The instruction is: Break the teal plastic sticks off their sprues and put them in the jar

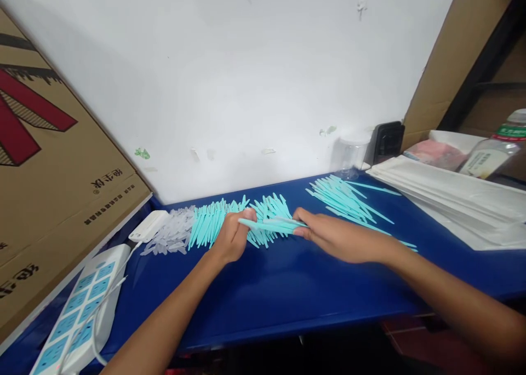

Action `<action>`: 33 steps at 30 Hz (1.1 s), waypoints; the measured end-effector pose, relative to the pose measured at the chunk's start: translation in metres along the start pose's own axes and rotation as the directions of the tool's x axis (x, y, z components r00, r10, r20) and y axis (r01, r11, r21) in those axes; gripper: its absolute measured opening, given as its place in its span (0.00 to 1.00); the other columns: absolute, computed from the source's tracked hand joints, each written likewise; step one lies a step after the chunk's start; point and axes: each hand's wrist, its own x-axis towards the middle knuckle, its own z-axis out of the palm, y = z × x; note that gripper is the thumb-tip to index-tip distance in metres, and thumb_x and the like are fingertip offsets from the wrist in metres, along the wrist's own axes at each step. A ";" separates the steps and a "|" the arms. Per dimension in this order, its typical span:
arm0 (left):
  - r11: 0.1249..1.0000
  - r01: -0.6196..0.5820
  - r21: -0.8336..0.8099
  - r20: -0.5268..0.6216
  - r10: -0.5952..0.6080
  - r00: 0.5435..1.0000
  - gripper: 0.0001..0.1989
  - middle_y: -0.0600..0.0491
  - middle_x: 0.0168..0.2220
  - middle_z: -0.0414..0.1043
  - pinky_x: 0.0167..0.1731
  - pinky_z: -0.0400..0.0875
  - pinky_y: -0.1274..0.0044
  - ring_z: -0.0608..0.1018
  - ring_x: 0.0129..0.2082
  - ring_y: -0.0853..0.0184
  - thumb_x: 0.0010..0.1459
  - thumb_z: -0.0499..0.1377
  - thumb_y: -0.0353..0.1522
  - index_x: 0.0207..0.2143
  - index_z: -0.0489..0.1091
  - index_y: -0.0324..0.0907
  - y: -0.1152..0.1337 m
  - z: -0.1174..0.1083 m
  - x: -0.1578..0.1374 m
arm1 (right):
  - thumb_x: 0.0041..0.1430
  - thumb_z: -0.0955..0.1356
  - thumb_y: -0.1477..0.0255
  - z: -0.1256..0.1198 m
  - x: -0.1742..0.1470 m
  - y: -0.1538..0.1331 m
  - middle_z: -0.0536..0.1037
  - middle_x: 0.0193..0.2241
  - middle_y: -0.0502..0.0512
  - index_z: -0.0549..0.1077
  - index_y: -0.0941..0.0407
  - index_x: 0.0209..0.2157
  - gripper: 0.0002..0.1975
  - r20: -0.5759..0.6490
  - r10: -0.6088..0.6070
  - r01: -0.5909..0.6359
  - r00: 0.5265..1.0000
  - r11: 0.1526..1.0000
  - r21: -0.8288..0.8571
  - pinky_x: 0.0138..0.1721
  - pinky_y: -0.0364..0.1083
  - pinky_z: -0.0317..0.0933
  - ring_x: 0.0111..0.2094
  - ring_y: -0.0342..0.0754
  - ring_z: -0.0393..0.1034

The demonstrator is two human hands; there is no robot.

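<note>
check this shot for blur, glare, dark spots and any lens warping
Head view: the turquoise sticks in the right hand's grip look slightly soft; head view: the white wall is brightest mid-frame, the blue table has a faint sheen, and below its front edge is very dark; head view: stretched-looking edges suggest a wide-angle lens.

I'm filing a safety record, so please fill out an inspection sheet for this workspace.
Surface: blue tabletop.
Work items: turquoise sticks lie in a row and a looser pile; translucent pieces at the row's left end.
Clutter: power strip at left; clear jar and white sheets at right.
Hands: left hand and right hand hold a small bundle between them.
Cables: white cable crosses power strip.
Surroundings: white wall behind; cardboard box at left.
</note>
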 end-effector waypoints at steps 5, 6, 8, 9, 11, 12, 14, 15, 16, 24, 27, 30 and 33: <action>0.945 0.128 -0.301 -0.110 -0.168 0.980 0.33 0.59 0.21 0.43 0.22 0.44 0.74 0.48 0.20 0.70 0.71 0.34 0.56 0.24 0.57 0.44 0.000 -0.005 0.001 | 0.74 0.56 0.52 -0.022 0.029 0.007 0.59 0.26 0.47 0.54 0.51 0.37 0.18 0.026 -0.051 0.050 0.998 0.999 0.007 0.27 0.46 0.46 0.26 0.47 0.50; 0.946 0.133 -0.297 -0.107 -0.171 0.979 0.34 0.59 0.21 0.43 0.22 0.44 0.74 0.48 0.20 0.70 0.71 0.33 0.57 0.25 0.57 0.44 0.000 -0.006 0.001 | 0.74 0.57 0.52 -0.024 0.032 0.008 0.59 0.26 0.48 0.55 0.52 0.37 0.18 0.028 -0.052 0.052 0.998 0.999 0.007 0.27 0.46 0.46 0.26 0.47 0.50; 0.968 0.144 -0.208 -0.094 -0.166 0.982 0.33 0.59 0.21 0.47 0.22 0.46 0.74 0.51 0.20 0.70 0.71 0.36 0.56 0.25 0.58 0.43 0.001 -0.005 0.001 | 0.74 0.57 0.53 -0.023 0.037 0.009 0.60 0.27 0.48 0.56 0.52 0.37 0.17 0.045 -0.066 0.066 0.997 0.998 0.019 0.27 0.46 0.47 0.26 0.47 0.51; 0.977 0.149 -0.151 -0.087 -0.163 0.983 0.31 0.58 0.21 0.48 0.23 0.48 0.74 0.53 0.21 0.70 0.72 0.38 0.54 0.25 0.58 0.43 0.002 -0.003 0.000 | 0.74 0.57 0.54 -0.021 0.038 0.009 0.60 0.27 0.48 0.57 0.52 0.37 0.17 0.057 -0.076 0.075 0.995 0.997 0.032 0.27 0.46 0.47 0.26 0.46 0.52; 0.985 0.159 -0.072 -0.058 -0.163 0.985 0.30 0.58 0.21 0.50 0.25 0.50 0.74 0.55 0.22 0.70 0.74 0.40 0.51 0.23 0.56 0.43 0.003 0.002 0.000 | 0.75 0.57 0.55 -0.015 0.040 0.009 0.61 0.27 0.47 0.58 0.52 0.37 0.16 0.074 -0.095 0.090 0.993 0.993 0.073 0.27 0.46 0.49 0.25 0.46 0.53; 0.985 0.164 -0.058 -0.039 -0.167 0.985 0.29 0.58 0.21 0.49 0.25 0.51 0.73 0.55 0.22 0.70 0.74 0.40 0.50 0.23 0.55 0.43 0.003 0.004 0.000 | 0.75 0.57 0.56 -0.012 0.040 0.009 0.62 0.27 0.47 0.58 0.52 0.37 0.16 0.073 -0.105 0.098 0.992 0.991 0.094 0.28 0.46 0.50 0.25 0.45 0.54; 0.983 0.177 -0.055 -0.008 -0.178 0.984 0.29 0.58 0.21 0.48 0.25 0.51 0.73 0.55 0.21 0.70 0.75 0.39 0.49 0.22 0.53 0.44 0.001 0.009 0.000 | 0.76 0.58 0.58 -0.006 0.040 0.010 0.64 0.27 0.47 0.60 0.53 0.37 0.15 0.053 -0.129 0.121 0.990 0.984 0.133 0.28 0.45 0.51 0.25 0.44 0.56; 0.982 0.183 -0.052 -0.005 -0.183 0.983 0.30 0.58 0.21 0.48 0.24 0.51 0.73 0.55 0.21 0.70 0.75 0.39 0.49 0.22 0.52 0.44 0.000 0.011 0.000 | 0.76 0.58 0.58 -0.004 0.040 0.011 0.65 0.27 0.47 0.61 0.53 0.36 0.15 0.041 -0.140 0.132 0.989 0.980 0.150 0.28 0.45 0.51 0.25 0.44 0.57; 0.981 0.187 -0.045 -0.015 -0.188 0.982 0.30 0.58 0.21 0.48 0.24 0.50 0.73 0.55 0.21 0.70 0.74 0.40 0.49 0.21 0.51 0.44 -0.002 0.012 0.000 | 0.76 0.59 0.59 -0.001 0.041 0.012 0.66 0.27 0.47 0.62 0.53 0.36 0.16 0.027 -0.147 0.141 0.989 0.976 0.165 0.28 0.45 0.51 0.25 0.44 0.58; 0.980 0.183 0.076 -0.227 -0.162 0.960 0.31 0.58 0.19 0.50 0.23 0.50 0.74 0.56 0.21 0.70 0.71 0.47 0.53 0.20 0.52 0.44 -0.017 0.011 0.004 | 0.75 0.62 0.62 0.001 0.039 0.016 0.80 0.31 0.50 0.69 0.56 0.34 0.15 -0.008 -0.161 0.157 0.987 0.952 0.263 0.31 0.43 0.58 0.27 0.42 0.67; 0.980 0.182 0.086 -0.220 -0.160 0.962 0.30 0.58 0.19 0.51 0.23 0.50 0.74 0.57 0.21 0.70 0.71 0.47 0.53 0.21 0.52 0.44 -0.019 0.009 0.005 | 0.75 0.62 0.63 -0.004 0.037 0.018 0.81 0.32 0.51 0.72 0.56 0.35 0.15 0.054 -0.158 0.136 0.986 0.947 0.291 0.30 0.43 0.57 0.25 0.41 0.65; 0.981 0.187 0.050 -0.191 -0.174 0.966 0.29 0.58 0.20 0.51 0.22 0.51 0.75 0.57 0.21 0.70 0.71 0.46 0.52 0.22 0.52 0.44 -0.019 0.009 0.006 | 0.74 0.62 0.63 -0.008 0.036 0.020 0.79 0.30 0.51 0.74 0.57 0.33 0.17 0.109 -0.164 0.128 0.980 0.951 0.280 0.29 0.43 0.57 0.24 0.41 0.64; 0.975 0.222 -0.010 -0.134 -0.221 0.966 0.28 0.59 0.20 0.50 0.21 0.52 0.76 0.57 0.20 0.71 0.71 0.49 0.51 0.23 0.52 0.44 -0.018 0.010 0.005 | 0.72 0.64 0.61 -0.010 0.036 0.023 0.77 0.28 0.51 0.74 0.57 0.31 0.18 0.104 -0.157 0.124 0.982 0.956 0.267 0.29 0.44 0.57 0.25 0.43 0.64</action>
